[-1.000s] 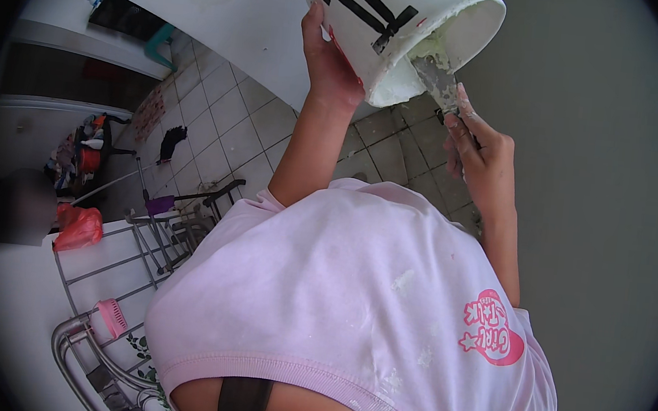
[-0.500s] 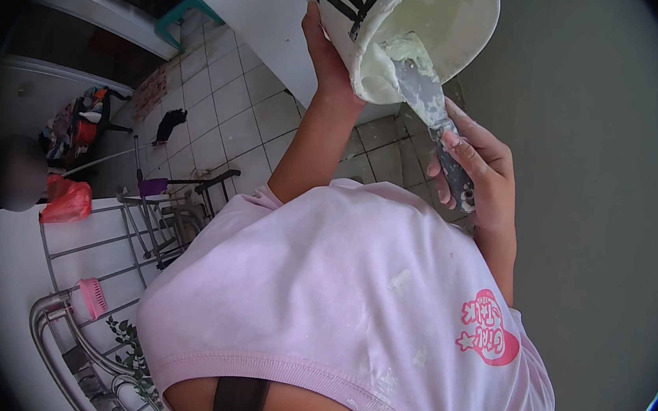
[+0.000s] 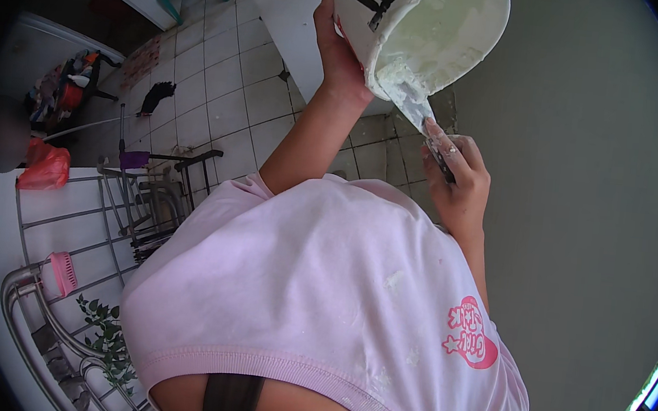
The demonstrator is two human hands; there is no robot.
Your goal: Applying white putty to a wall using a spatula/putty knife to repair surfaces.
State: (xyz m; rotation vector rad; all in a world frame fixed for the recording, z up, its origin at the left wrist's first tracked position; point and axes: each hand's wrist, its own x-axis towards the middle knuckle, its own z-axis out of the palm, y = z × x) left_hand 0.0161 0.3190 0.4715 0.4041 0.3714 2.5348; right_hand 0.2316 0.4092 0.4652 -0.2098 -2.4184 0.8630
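While my left hand point(image 3: 342, 56) clenches the tilted white bucket point(image 3: 410, 23), heavy with slippery paste, I judge the right hand's point(image 3: 458, 182) grip on the stiff scraper point(image 3: 414, 107) suits its handle.

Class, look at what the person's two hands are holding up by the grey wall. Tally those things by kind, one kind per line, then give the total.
White bucket with white paste, in the left hand: 1
Putty knife, in the right hand: 1
Total: 2
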